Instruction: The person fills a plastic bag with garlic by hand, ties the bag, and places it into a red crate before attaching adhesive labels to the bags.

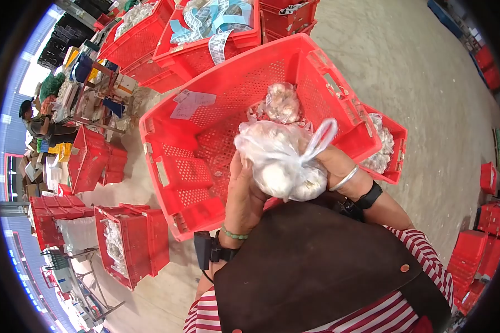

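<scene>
Between my two hands is a knotted clear plastic bag of garlic bulbs (278, 161), held up in front of my apron. My left hand (244, 186) cups the bag's left side, its fingers partly hidden behind the plastic. Around the right side curls my right hand (336, 166), close to the twisted knot. Just beyond the bag is a large red crate (178, 166) with perforated walls. Inside that crate lies another bag of garlic (282, 102), and bits of papery skin are scattered near it. A paper label (191, 104) is stuck on the crate's inner wall.
Red crates with bagged goods (205, 47) stand behind the large one. To the right, a smaller red crate (397, 161) holds more bags. Stacked crates (150, 233) sit on the left floor. A person (47, 127) is by a cluttered table at far left.
</scene>
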Tool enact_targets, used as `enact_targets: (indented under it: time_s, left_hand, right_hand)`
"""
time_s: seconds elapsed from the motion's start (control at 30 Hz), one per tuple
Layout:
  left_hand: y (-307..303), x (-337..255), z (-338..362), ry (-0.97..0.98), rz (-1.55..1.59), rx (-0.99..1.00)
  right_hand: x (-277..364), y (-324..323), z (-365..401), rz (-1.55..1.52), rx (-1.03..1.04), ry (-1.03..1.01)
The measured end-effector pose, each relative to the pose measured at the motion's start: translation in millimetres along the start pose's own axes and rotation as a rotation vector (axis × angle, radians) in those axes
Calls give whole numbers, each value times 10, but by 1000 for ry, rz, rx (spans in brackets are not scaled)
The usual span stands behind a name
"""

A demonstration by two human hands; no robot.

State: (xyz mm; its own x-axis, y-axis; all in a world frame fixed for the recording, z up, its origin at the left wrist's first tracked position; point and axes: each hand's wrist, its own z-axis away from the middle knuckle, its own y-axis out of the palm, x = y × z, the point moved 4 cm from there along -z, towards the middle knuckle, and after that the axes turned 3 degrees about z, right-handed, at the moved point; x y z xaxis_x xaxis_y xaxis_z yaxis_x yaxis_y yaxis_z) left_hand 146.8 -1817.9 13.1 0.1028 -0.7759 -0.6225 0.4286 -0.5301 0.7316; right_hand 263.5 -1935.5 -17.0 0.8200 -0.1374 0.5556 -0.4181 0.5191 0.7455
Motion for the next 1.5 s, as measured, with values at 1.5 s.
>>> enact_targets:
  time_s: [1.5]
  left_hand:
    - [-925,-206,187,394,-1317,-702]
  right_hand:
    - [-182,-1848,-2638,2542,-98,-69]
